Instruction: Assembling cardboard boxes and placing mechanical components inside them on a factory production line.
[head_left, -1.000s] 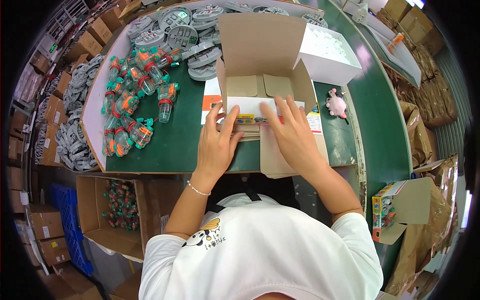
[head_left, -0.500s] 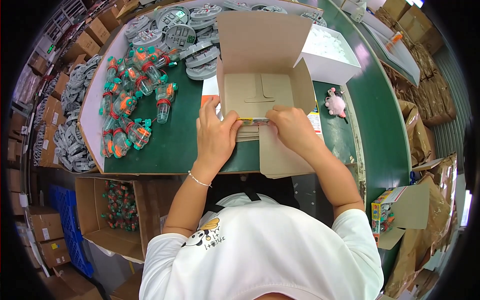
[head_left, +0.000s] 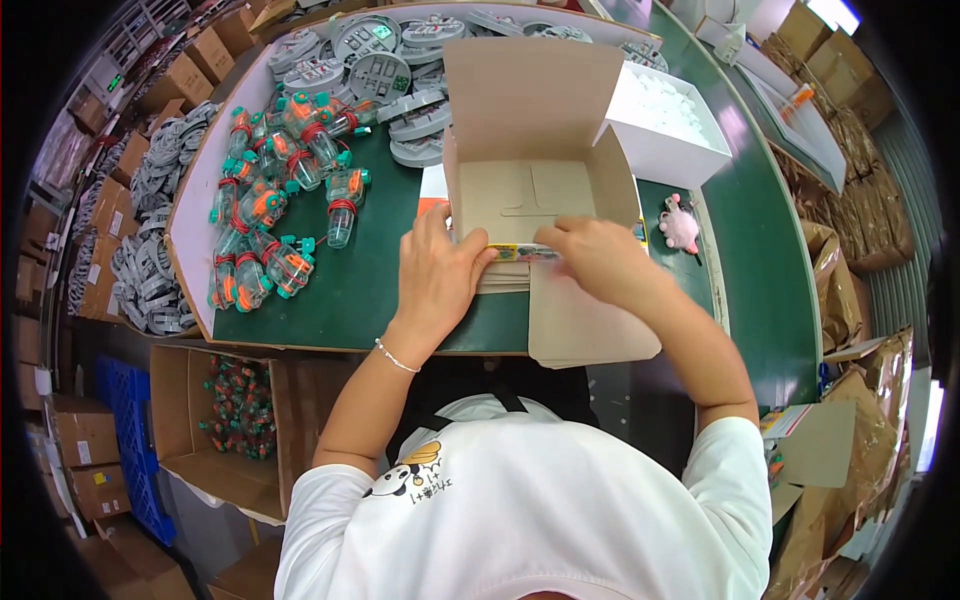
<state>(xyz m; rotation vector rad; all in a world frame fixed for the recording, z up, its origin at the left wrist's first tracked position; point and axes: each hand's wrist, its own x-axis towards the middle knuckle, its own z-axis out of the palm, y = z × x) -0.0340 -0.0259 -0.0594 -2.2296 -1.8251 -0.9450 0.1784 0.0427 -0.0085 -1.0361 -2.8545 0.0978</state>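
Observation:
In front of me stands a cardboard box, brown inside, its tall lid flap raised at the back. A narrow front wall with a colourful printed edge runs between my hands. My left hand is closed on the left end of that front wall, thumb toward me. My right hand, its fingers curled, grips the wall's right part, and its fingertips are partly hidden. Below my right hand a flat brown flap hangs over the table edge. Stacked flat cardboard lies under the box front.
Clear bottle-like toys with orange and green parts and red bands lie at left. Round grey electronic parts pile up behind. A white box of white pieces and a pink plush toy are at right. An open carton stands below left.
The whole view has shifted slightly. My right hand has turned a little and its elbow has moved outward to the right; more of the printed front edge shows. My left hand keeps its grip.

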